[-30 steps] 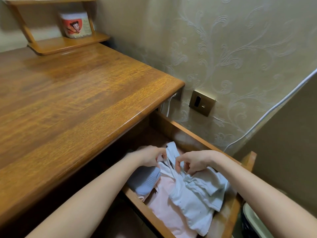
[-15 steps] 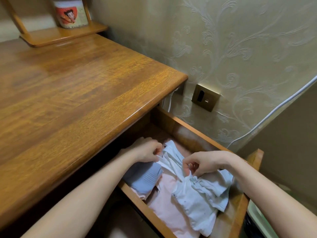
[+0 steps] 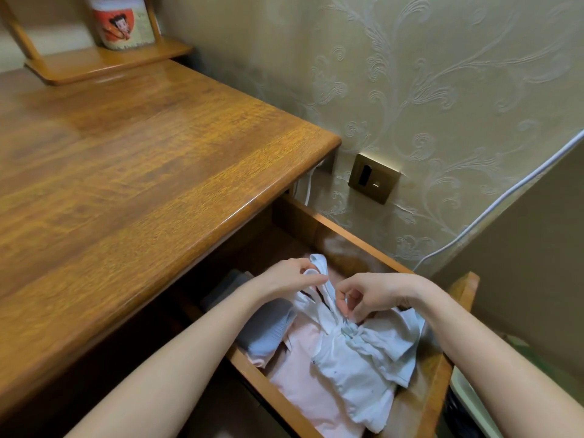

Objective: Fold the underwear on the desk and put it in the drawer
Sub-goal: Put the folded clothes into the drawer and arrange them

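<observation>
A wooden drawer (image 3: 423,403) stands pulled out under the desk (image 3: 132,172). Light blue-white underwear (image 3: 357,371) lies bunched inside it, on top of a pale pink garment (image 3: 300,361). My left hand (image 3: 287,279) pinches the far white edge of the underwear. Beside it, my right hand (image 3: 369,295) pinches the gathered middle of the same piece with curled fingers. A folded grey-blue garment (image 3: 268,333) sits in the drawer's left part, partly under my left forearm.
A printed round tin (image 3: 121,22) stands on a small wooden shelf (image 3: 104,63) at the desk's back. The wallpapered wall carries a brass socket plate (image 3: 374,181) and a white cable (image 3: 493,207). A pale object (image 3: 467,403) lies right of the drawer.
Both hands have drawn closer together over the underwear's far edge, the right hand shifting left toward the bunched middle. The camera view has tilted slightly.
</observation>
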Tool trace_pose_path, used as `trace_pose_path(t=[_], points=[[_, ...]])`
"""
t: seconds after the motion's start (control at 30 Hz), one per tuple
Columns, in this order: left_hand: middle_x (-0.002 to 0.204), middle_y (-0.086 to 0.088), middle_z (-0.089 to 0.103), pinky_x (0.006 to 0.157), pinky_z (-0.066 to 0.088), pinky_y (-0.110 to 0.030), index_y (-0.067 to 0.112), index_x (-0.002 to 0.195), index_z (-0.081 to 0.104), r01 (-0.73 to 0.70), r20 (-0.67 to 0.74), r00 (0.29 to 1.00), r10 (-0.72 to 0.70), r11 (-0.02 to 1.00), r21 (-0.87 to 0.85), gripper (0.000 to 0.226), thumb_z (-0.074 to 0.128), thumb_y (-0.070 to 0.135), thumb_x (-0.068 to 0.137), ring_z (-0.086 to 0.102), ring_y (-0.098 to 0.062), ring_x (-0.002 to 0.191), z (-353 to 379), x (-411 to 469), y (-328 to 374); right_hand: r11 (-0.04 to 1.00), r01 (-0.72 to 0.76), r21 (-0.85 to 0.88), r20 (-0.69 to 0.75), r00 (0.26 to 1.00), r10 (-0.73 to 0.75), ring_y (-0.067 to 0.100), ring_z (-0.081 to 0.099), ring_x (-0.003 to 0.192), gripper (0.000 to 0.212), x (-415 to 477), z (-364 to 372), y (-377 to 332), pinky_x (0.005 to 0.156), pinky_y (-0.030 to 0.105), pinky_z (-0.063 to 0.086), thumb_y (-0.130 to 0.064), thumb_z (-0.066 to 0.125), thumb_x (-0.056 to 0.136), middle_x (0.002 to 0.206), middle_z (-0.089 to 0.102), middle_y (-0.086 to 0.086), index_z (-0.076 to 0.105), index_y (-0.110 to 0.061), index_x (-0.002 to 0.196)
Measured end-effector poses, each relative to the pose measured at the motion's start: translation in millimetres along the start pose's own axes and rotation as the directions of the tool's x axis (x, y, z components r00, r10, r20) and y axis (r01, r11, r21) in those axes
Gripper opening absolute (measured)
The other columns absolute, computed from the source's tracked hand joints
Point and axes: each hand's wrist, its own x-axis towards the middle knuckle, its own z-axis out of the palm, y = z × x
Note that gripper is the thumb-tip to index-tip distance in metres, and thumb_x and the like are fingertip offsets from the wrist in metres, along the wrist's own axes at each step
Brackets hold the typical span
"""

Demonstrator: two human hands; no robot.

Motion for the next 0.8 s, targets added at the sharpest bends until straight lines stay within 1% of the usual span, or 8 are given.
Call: trace_pose_path(t=[0.17, 0.27, 0.37, 0.47, 0.6, 0.67, 0.73, 0.8], points=[[0.078, 0.007, 0.054, 0.071, 0.047, -0.029, 0.025, 0.084, 0.055, -0.036, -0.158, 0.986, 0.061, 0.987, 0.157, 0.013, 0.057, 0.013, 0.080, 0.055, -0.014, 0.077, -5.9, -9.0, -1.7, 0.997, -0.045, -0.060, -0.034, 0.998, 0.044, 0.009, 0.053, 0.076, 0.018, 0.8, 2.9, 0.5, 0.059, 0.016, 0.045, -0.011, 0.066, 0.083, 0.089, 0.056, -0.005, 0.054, -0.021, 0.092], [0.086, 0.004, 0.052, 0.080, 0.044, -0.031, 0.028, 0.076, 0.050, -0.051, -0.316, 0.937, 0.149, 0.953, 0.300, 0.019, 0.054, 0.010, 0.081, 0.050, -0.017, 0.087, -14.9, -17.2, -8.6, 0.997, -0.047, -0.062, -0.017, 0.999, 0.046, 0.008, 0.051, 0.072, 0.038, 1.2, 5.6, -0.9, 0.053, 0.013, 0.043, -0.010, 0.064, 0.084, 0.096, 0.055, -0.001, 0.048, -0.025, 0.115], [0.088, 0.005, 0.049, 0.082, 0.034, -0.029, 0.022, 0.076, 0.045, -0.011, -0.273, 0.951, 0.148, 0.895, 0.446, 0.015, 0.055, 0.015, 0.085, 0.046, -0.017, 0.090, -11.3, -22.6, -14.3, 0.996, -0.034, -0.088, -0.003, 0.999, 0.034, 0.011, 0.053, 0.077, 0.064, 3.9, 8.2, -2.3, 0.068, 0.021, 0.050, -0.009, 0.064, 0.084, 0.098, 0.056, 0.002, 0.034, -0.038, 0.133], [0.091, 0.005, 0.052, 0.085, 0.040, -0.032, 0.023, 0.077, 0.049, 0.052, -0.181, 0.983, 0.019, 0.923, 0.381, 0.015, 0.062, 0.021, 0.084, 0.049, -0.015, 0.088, -11.5, -24.1, -16.2, 0.986, -0.034, -0.162, 0.013, 0.999, 0.037, 0.013, 0.054, 0.083, 0.072, 8.9, 11.9, -2.7, 0.085, 0.031, 0.051, -0.011, 0.062, 0.086, 0.095, 0.057, -0.001, 0.029, -0.043, 0.141], [0.101, 0.001, 0.059, 0.089, 0.045, -0.032, 0.018, 0.093, 0.064, -0.110, -0.373, 0.900, 0.225, 0.946, 0.305, 0.016, 0.052, 0.009, 0.087, 0.053, -0.015, 0.098, -20.5, -26.7, -2.7, 0.984, -0.023, -0.174, 0.008, 1.000, 0.025, 0.013, 0.052, 0.086, 0.071, 9.4, 12.0, -6.2, 0.089, 0.031, 0.049, -0.010, 0.059, 0.088, 0.091, 0.055, -0.008, 0.028, -0.041, 0.144], [0.110, 0.002, 0.060, 0.094, 0.043, -0.033, 0.021, 0.108, 0.063, -0.161, -0.204, 0.945, 0.256, 0.905, 0.393, 0.026, 0.048, 0.011, 0.090, 0.052, -0.014, 0.105, -18.9, -29.1, -0.2, 0.985, -0.018, -0.172, -0.003, 1.000, 0.018, 0.012, 0.051, 0.085, 0.069, 9.7, 12.7, -7.7, 0.085, 0.028, 0.048, -0.010, 0.057, 0.088, 0.092, 0.055, -0.005, 0.030, -0.041, 0.144], [0.121, 0.002, 0.057, 0.097, 0.039, -0.031, 0.021, 0.118, 0.060, -0.153, 0.020, 0.986, 0.164, 0.861, 0.486, 0.028, 0.047, 0.020, 0.094, 0.049, -0.014, 0.113, -12.2, -29.6, -5.5, 0.985, -0.017, -0.173, -0.023, 1.000, 0.013, 0.012, 0.050, 0.084, 0.066, 10.4, 14.4, -8.0, 0.083, 0.027, 0.047, -0.010, 0.056, 0.088, 0.094, 0.054, -0.004, 0.035, -0.043, 0.141], [0.125, 0.002, 0.056, 0.095, 0.039, -0.027, 0.020, 0.121, 0.060, -0.134, 0.051, 0.991, 0.124, 0.874, 0.467, 0.030, 0.046, 0.026, 0.095, 0.050, -0.014, 0.114, -9.6, -30.3, -11.7, 0.985, -0.007, -0.173, -0.051, 0.999, -0.002, 0.011, 0.051, 0.085, 0.060, 12.0, 16.4, -6.5, 0.081, 0.025, 0.046, -0.013, 0.054, 0.089, 0.092, 0.053, -0.009, 0.039, -0.044, 0.138]])
